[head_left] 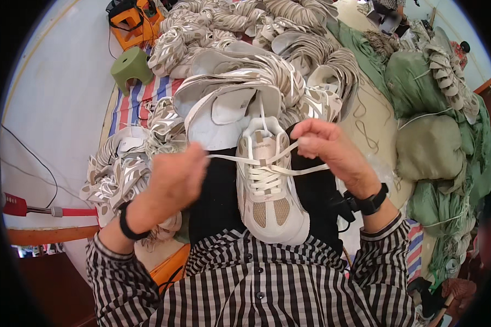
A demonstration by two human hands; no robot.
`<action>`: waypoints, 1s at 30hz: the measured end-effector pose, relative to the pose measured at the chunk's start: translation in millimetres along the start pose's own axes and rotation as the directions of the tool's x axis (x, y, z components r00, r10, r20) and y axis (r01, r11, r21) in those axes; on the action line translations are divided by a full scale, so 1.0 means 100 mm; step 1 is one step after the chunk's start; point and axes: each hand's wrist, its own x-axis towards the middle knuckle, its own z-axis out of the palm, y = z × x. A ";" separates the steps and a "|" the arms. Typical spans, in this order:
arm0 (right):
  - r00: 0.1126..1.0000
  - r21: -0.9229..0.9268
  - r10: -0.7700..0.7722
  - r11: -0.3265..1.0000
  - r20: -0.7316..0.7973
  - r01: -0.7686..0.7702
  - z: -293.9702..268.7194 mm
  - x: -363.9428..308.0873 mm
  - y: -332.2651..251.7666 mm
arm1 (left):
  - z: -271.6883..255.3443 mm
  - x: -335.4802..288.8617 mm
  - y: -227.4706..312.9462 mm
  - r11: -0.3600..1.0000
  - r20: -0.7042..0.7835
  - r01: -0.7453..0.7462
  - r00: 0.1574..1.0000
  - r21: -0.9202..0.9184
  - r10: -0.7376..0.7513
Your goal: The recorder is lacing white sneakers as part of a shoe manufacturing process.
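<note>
A beige and white sneaker upper [271,188] lies over my lap with its toe toward me. Flat cream lace [265,180] criss-crosses its front. To its left, my left hand [175,177] is closed on one lace end, which runs taut from the top eyelets; this hand is slightly blurred. On the right, my right hand [335,148] pinches another stretch of lace between thumb and fingers, above the upper's right side. A second strand passes below that hand, its end hidden.
Stacked shoe uppers [240,71] rise just beyond my lap. More uppers [123,174] lie at left. A green stool [132,68] and an orange stool [136,24] stand far left. Stuffed green sacks [428,144] line the right side, and loose cord [365,122] lies on the floor.
</note>
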 end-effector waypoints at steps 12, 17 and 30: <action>0.991 -0.164 -0.040 0.985 0.126 0.060 0.22 0.09 -0.32 | -1.11 -2.03 -1.64 0.769 -0.264 0.631 0.762 0.104 -0.591; 0.980 -0.509 -0.057 0.848 0.192 0.149 0.42 0.19 -0.20 | -1.37 -2.74 -2.26 0.636 -0.170 0.747 0.613 -0.193 -0.771; 0.976 -0.820 -0.210 0.547 0.061 0.169 0.24 -0.03 0.04 | -1.04 -3.37 -2.69 0.467 0.063 0.882 0.471 -0.065 -0.880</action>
